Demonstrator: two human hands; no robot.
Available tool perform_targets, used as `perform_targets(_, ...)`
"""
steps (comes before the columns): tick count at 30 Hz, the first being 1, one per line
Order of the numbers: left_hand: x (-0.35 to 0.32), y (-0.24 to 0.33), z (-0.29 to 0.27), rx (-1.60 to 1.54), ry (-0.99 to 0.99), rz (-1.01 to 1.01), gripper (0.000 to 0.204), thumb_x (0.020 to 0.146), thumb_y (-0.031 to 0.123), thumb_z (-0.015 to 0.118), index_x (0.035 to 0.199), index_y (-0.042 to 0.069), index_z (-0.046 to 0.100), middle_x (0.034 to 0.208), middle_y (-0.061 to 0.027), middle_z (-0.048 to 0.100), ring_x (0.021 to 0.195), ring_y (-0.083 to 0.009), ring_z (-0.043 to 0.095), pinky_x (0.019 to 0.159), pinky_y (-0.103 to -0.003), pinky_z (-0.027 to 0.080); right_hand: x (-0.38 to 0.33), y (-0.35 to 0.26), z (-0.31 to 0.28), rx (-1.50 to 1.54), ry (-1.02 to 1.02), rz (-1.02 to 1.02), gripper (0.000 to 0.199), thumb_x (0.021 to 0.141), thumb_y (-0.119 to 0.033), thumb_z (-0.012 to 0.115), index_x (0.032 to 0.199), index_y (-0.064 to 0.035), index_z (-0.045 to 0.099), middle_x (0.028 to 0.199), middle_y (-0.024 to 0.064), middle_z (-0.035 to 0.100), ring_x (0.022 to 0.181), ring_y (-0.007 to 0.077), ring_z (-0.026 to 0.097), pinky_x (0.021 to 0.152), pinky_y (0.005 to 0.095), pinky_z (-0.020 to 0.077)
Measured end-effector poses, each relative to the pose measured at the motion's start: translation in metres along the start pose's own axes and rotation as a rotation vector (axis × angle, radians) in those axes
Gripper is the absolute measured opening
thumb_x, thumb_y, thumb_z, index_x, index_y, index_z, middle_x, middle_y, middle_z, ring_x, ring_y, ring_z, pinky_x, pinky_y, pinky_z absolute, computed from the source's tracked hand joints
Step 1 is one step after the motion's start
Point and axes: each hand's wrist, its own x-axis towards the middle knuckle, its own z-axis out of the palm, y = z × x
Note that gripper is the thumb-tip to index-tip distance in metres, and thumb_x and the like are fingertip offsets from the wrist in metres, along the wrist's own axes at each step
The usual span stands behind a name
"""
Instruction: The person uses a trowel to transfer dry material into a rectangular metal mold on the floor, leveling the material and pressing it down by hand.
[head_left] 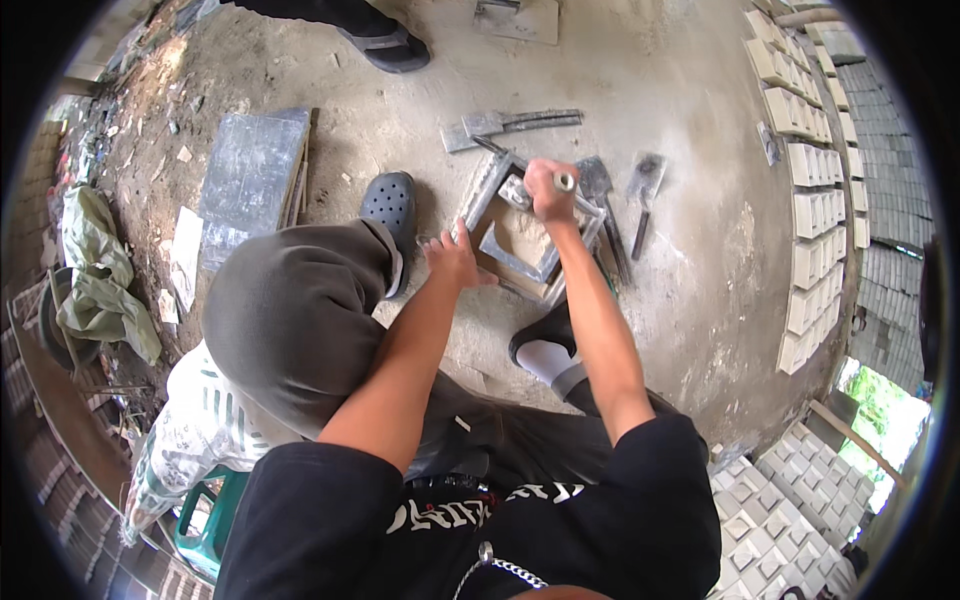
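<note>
A grey, square metal mould frame [487,190] lies on the floor between my feet, with pale powdery material [525,238] and a curved metal piece [495,243] inside it. My left hand [456,260] holds the frame's near left corner, thumb and fingers spread around it. Over the far right part of the frame, my right hand [551,192] is closed round a tool handle [565,182] whose pale round end sticks out. A whitish lump [515,192] shows beside that fist; whether it is the tool's head I cannot make out.
Trowels lie beyond [520,122] and right of the frame, one being a flat trowel [645,180]. Dark boards [253,175] are stacked to the left. Pale cast blocks [815,215] line the right side, with more blocks [775,525] at lower right. Another person's foot [395,48] is at the top.
</note>
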Motion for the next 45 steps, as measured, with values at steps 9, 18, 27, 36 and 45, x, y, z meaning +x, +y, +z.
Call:
perform_targets(9,0.006,-0.001,-0.003,0.018,-0.005,0.003,0.146,0.055,0.077,0.072,0.149,0.003,-0.012,0.147,-0.0273,0.027,0.135,-0.0414,0.033,0.111,-0.049,0.025,0.024,-0.011,-0.014,0.156,0.017,0.166,0.032,0.085,-0.004,0.051,0.055,-0.0044,0.044,0.052,-0.0055,0.040,0.047,0.0028,0.037,0.041,0.0233,0.0240)
perform_targets(18,0.004,0.001,-0.005,0.031,-0.040,-0.006,0.144,0.057,0.077,0.072,0.149,0.004,-0.012,0.149,-0.0250,0.025,0.136,-0.0396,0.031,0.110,-0.047,0.025,0.007,-0.021,-0.028,0.095,0.073,0.133,0.032,0.085,-0.005,0.047,0.054,-0.0032,0.040,0.052,-0.0025,0.040,0.045,0.0042,0.033,0.041,0.0241,0.0234)
perform_targets(27,0.001,-0.001,-0.008,-0.003,-0.024,0.005,0.145,0.057,0.076,0.073,0.149,0.003,-0.013,0.148,-0.0278,0.025,0.134,-0.0420,0.034,0.110,-0.049,0.026,-0.020,-0.036,-0.035,-0.093,0.043,0.004,0.030,0.082,-0.005,0.045,0.053,-0.0005,0.041,0.052,-0.0007,0.040,0.046,0.0060,0.034,0.043,0.0253,0.0265)
perform_targets(36,0.006,-0.002,-0.006,-0.034,-0.034,-0.004,0.146,0.056,0.076,0.073,0.149,0.005,-0.015,0.149,-0.0283,0.020,0.136,-0.0431,0.028,0.112,-0.050,0.023,-0.040,-0.045,-0.034,0.035,0.085,0.084,0.032,0.086,-0.005,0.043,0.054,-0.0015,0.041,0.052,0.0000,0.042,0.047,0.0069,0.036,0.044,0.0249,0.0260)
perform_targets(45,0.003,-0.003,-0.001,-0.018,-0.062,-0.004,0.146,0.057,0.076,0.073,0.149,0.006,-0.015,0.150,-0.0268,0.021,0.136,-0.0433,0.030,0.112,-0.050,0.025,-0.080,-0.044,-0.039,-0.116,0.160,-0.023,0.032,0.089,-0.004,0.044,0.058,-0.0037,0.037,0.054,-0.0013,0.034,0.047,0.0085,0.031,0.043,0.0258,0.0255)
